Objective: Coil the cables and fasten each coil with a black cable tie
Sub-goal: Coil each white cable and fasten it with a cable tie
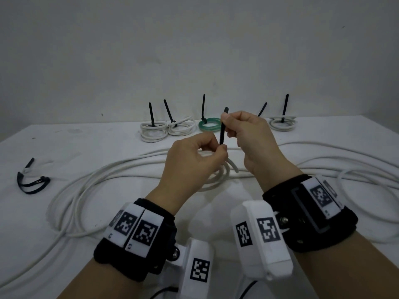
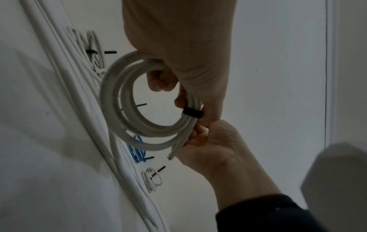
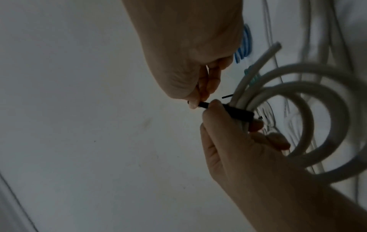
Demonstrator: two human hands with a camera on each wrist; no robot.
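Note:
A small white cable coil [image 1: 218, 175] hangs in my left hand [image 1: 221, 151] above the table's middle; the hand hides most of it in the head view. In the left wrist view the coil [image 2: 123, 100] shows as several loops with a black cable tie [image 2: 192, 112] wrapped round one side. The tie's tail [image 1: 222, 130] stands upright from my left fingertips. My right hand [image 1: 225, 123] pinches that tail near its top between thumb and forefinger. In the right wrist view the tie [image 3: 236, 110] runs from the coil [image 3: 298, 109] to my right fingertips [image 3: 193, 104].
Tied coils line the back of the table: two white ones [image 1: 153, 131] [image 1: 180, 127], a green one [image 1: 210, 124] and another white one [image 1: 281, 124], each with a tie tail sticking up. Spare black ties [image 1: 32, 182] lie at left. Long loose white cable [image 1: 97, 180] sprawls across the table.

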